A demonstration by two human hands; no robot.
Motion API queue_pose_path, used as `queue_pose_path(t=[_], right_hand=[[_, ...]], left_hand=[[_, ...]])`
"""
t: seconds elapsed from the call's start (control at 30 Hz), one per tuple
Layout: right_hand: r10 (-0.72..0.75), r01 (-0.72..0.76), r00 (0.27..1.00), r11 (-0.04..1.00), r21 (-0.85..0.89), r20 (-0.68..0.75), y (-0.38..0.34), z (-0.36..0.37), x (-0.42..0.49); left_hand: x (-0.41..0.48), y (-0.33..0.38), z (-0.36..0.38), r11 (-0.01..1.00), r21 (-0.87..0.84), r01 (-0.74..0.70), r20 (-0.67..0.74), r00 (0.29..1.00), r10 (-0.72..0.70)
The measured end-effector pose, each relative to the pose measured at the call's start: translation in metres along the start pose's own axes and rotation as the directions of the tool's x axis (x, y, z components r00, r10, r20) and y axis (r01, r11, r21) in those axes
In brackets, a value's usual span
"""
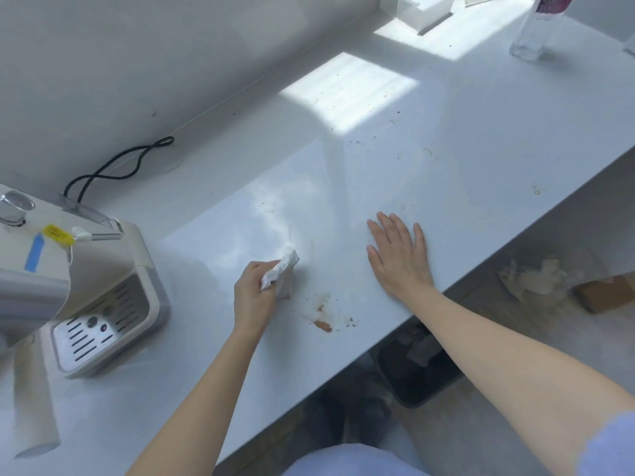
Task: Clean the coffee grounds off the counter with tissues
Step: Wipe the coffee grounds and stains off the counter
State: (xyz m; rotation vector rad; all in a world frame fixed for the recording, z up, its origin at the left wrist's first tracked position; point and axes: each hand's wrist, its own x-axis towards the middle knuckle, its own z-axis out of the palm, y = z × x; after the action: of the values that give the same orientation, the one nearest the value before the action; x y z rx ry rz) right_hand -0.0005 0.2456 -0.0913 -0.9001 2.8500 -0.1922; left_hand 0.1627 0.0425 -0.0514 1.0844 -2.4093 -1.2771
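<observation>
My left hand (253,297) grips a crumpled white tissue (282,269) and presses it against the white counter (343,187). Brown coffee grounds (323,325) lie in a small smear and crumbs just right of that hand, near the counter's front edge. Fine dark specks (359,142) are scattered farther back, by the sunlit patch. My right hand (398,257) lies flat on the counter, palm down, fingers spread, holding nothing, to the right of the grounds.
A cream coffee machine (103,304) with a slotted drip tray stands at the left, its black cord (117,166) looping behind. A clear bottle (536,29) and a white box (424,10) sit at the back. A dark bin (417,365) stands under the counter's edge.
</observation>
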Motion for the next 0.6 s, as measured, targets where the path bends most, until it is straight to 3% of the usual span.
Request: queue_pose_path(t=[0.1,0.27,0.6], right_hand=[[-0.014,0.015,1.000,1.000,0.024,-0.021,0.000,0.001,0.000],[-0.019,0.020,0.999,1.000,0.022,-0.030,0.000,0.000,0.000],[-0.034,0.034,0.999,0.999,0.012,-0.026,0.000,-0.001,0.000]], left_hand=[[-0.005,-0.015,-0.007,0.987,0.138,-0.080,0.077,0.995,0.069],[-0.023,-0.004,0.014,0.984,0.146,-0.100,0.169,0.983,0.075],[-0.074,0.026,0.060,0.986,0.154,-0.061,0.149,0.988,0.038]])
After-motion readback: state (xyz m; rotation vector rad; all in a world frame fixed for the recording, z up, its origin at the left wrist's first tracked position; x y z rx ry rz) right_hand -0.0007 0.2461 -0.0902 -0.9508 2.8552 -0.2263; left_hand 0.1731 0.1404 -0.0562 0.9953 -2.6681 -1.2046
